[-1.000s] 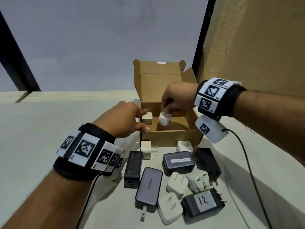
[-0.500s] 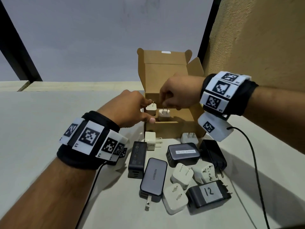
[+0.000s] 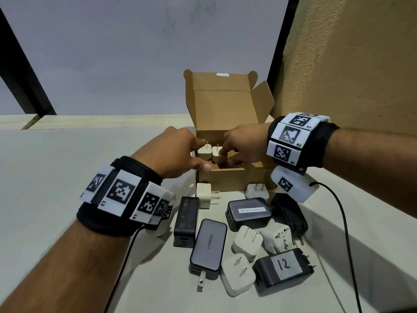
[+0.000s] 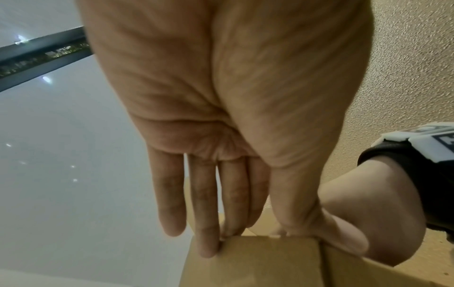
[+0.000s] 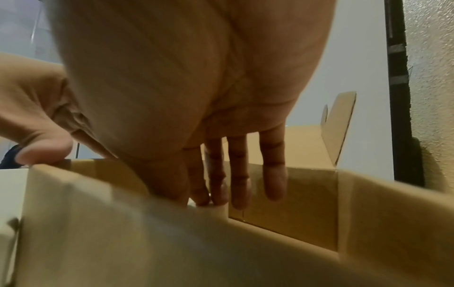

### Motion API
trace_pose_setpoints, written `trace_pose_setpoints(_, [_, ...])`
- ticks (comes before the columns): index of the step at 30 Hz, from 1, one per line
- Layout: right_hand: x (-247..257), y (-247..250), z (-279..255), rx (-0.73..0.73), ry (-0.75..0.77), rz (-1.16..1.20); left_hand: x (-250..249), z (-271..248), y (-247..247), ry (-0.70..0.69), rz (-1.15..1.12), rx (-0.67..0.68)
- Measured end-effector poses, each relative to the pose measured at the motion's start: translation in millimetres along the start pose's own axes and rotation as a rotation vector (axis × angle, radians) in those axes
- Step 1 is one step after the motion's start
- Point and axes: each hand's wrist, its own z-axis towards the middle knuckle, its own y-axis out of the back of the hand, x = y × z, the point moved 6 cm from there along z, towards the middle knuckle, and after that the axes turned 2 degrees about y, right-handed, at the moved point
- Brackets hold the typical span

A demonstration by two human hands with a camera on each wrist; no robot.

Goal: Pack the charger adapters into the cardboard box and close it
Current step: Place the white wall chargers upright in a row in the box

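Observation:
The cardboard box (image 3: 232,180) stands open with its lid upright. Inside, two white adapters stand side by side with prongs up: the left one (image 3: 204,152) and the right one (image 3: 216,157). My right hand (image 3: 226,158) reaches into the box and pinches the right adapter (image 5: 217,207) between thumb and fingers. My left hand (image 3: 202,157) grips the box's front-left corner, thumb on the front wall, fingers along the left side. The left wrist view shows those fingers (image 4: 209,229) against the box (image 4: 245,264).
Several more adapters lie on the table in front of the box: a grey UGREEN one (image 3: 208,247), a black one labelled 12 (image 3: 283,266), other black and white ones. A tan wall (image 3: 349,64) stands close on the right. Wrist cables trail over the table.
My right hand has lowered the white adapter into the box, turned it prongs up and set it beside the other. My left hand has stayed on the box's corner.

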Motion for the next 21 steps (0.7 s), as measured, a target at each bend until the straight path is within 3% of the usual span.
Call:
trace_pose_setpoints(16, [-6.2,1.6,-6.7,-0.015,-0.044,-0.024,1.2,1.5,-1.7,0.002,-0.001,0.003])
trace_pose_setpoints(21, [-13.0,29.2,-44.9,-0.16,-0.055,0.146,2.4,3.5,-2.5,-0.005,0.003,0.001])
